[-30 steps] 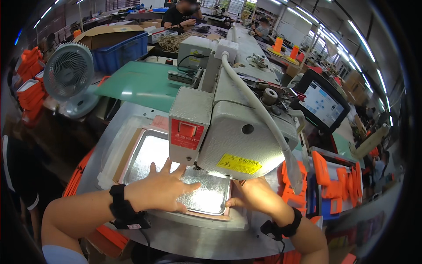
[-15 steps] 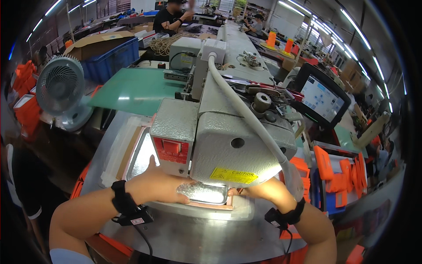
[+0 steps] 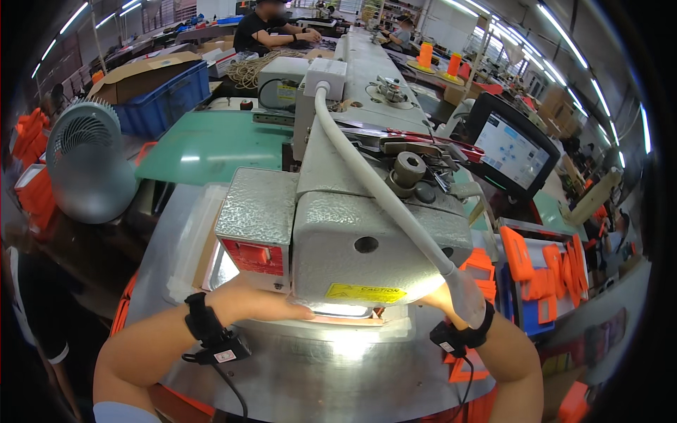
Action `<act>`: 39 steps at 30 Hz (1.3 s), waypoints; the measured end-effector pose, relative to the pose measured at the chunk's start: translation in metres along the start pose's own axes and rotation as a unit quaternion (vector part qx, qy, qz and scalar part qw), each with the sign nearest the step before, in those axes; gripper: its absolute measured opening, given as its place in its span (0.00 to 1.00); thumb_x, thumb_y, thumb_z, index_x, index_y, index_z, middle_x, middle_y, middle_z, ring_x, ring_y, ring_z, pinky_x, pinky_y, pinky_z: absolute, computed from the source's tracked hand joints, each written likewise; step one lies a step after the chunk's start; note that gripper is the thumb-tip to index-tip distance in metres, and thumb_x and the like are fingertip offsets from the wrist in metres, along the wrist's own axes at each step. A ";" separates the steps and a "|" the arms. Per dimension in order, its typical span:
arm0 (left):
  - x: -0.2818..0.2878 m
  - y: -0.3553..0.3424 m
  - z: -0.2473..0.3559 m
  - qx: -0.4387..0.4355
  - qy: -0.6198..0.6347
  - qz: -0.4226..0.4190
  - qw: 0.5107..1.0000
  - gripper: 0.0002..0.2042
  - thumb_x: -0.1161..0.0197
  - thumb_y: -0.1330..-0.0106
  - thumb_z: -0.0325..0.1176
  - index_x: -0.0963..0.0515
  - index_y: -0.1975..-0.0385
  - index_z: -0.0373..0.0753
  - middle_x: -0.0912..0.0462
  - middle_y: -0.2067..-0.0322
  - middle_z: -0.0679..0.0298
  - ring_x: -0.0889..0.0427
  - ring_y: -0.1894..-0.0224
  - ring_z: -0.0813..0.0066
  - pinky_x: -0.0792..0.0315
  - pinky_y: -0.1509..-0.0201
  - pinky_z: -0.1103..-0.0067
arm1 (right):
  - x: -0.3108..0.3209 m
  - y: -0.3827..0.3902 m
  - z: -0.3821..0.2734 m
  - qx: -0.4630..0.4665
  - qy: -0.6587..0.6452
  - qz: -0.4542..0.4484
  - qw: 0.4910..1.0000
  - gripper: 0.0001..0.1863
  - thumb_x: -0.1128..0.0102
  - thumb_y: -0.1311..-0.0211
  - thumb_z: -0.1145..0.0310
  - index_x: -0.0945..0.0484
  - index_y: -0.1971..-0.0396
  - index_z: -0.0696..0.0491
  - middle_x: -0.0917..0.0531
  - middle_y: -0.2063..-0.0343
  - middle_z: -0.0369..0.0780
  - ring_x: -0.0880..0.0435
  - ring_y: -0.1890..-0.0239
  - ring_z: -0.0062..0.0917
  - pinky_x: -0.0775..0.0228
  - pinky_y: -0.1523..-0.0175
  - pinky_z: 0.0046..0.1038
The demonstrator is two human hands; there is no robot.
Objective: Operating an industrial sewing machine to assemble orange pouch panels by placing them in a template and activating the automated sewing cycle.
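My left hand (image 3: 257, 302) lies beside the lit work area under the grey sewing machine head (image 3: 374, 240). Its thumb is stretched out to the right, and the other fingers are mostly hidden by the machine. A shiny rounded metal frame (image 3: 342, 311) shows in a narrow strip past the thumb tip, with a brown strip (image 3: 345, 321) along its near edge. On the other side, my right hand (image 3: 438, 299) reaches under the head by the white cable hose (image 3: 395, 201); its fingers are hidden. Both wrists wear black straps with small boxes.
A red-switched box (image 3: 255, 233) sits on the machine's left. Tools with red handles (image 3: 465, 148) lie on top, near a touch screen (image 3: 511, 151). Orange pieces (image 3: 518, 254) fill a tray at right. A fan (image 3: 88, 162) and blue crate (image 3: 166, 99) stand left. People work behind.
The view has shifted, and the machine head hides more of the metal frame. My left hand has slid nearer the head; the right hand's fingers have gone out of sight behind it.
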State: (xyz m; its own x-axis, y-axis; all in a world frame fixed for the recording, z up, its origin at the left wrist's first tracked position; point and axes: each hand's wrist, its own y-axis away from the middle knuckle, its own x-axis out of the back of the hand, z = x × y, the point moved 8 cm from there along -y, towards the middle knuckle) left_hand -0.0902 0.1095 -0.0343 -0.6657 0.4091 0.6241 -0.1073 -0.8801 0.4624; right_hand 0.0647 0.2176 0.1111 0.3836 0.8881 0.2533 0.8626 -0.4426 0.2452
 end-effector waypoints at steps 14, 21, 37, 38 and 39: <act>-0.010 -0.017 0.028 -0.037 0.025 0.058 0.997 0.36 0.38 0.37 0.59 0.32 0.34 0.42 0.31 0.34 0.54 0.34 0.32 0.56 0.43 0.28 0.70 | 0.039 -0.029 0.105 0.077 0.381 -0.059 0.919 0.20 0.41 0.40 0.57 0.22 0.47 0.44 0.18 0.52 0.38 0.30 0.38 0.35 0.63 0.30 0.60; -0.008 -0.019 0.022 -0.047 -0.024 0.077 0.996 0.39 0.41 0.38 0.63 0.33 0.34 0.40 0.31 0.35 0.49 0.34 0.32 0.51 0.42 0.29 0.68 | 0.045 -0.039 0.120 0.126 0.522 -0.037 0.843 0.50 0.21 0.56 0.57 0.38 0.33 0.54 0.30 0.37 0.48 0.32 0.34 0.42 0.38 0.32 0.38; -0.023 0.004 0.035 -0.114 -0.194 0.231 0.947 0.51 0.40 0.43 0.67 0.42 0.34 0.23 0.45 0.33 0.31 0.53 0.27 0.35 0.55 0.26 0.51 | 0.024 -0.006 0.105 0.228 0.433 -0.111 0.865 0.55 0.35 0.45 0.41 0.51 0.28 0.59 0.42 0.31 0.57 0.42 0.28 0.47 0.51 0.28 0.52; -0.041 0.019 0.042 -0.098 -0.203 0.213 0.951 0.52 0.41 0.43 0.67 0.44 0.33 0.23 0.47 0.32 0.31 0.54 0.27 0.35 0.56 0.26 0.51 | 0.021 0.007 0.124 0.172 0.434 -0.113 0.877 0.54 0.37 0.43 0.42 0.53 0.28 0.60 0.42 0.31 0.56 0.42 0.28 0.47 0.53 0.29 0.56; -0.054 0.028 0.047 -0.086 -0.209 0.195 0.955 0.53 0.41 0.42 0.67 0.46 0.32 0.23 0.48 0.32 0.31 0.56 0.26 0.36 0.57 0.26 0.50 | 0.016 0.029 0.130 0.125 0.442 -0.090 0.883 0.53 0.38 0.41 0.43 0.54 0.28 0.61 0.42 0.31 0.56 0.42 0.28 0.47 0.55 0.29 0.61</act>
State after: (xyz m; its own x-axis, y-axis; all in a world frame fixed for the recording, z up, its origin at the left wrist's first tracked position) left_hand -0.0223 0.0741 -0.0259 -0.3315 0.0713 0.9408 -0.0545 -0.9969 0.0564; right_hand 0.1389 0.2349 0.0010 -0.0793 0.4472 0.8909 0.9718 -0.1643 0.1690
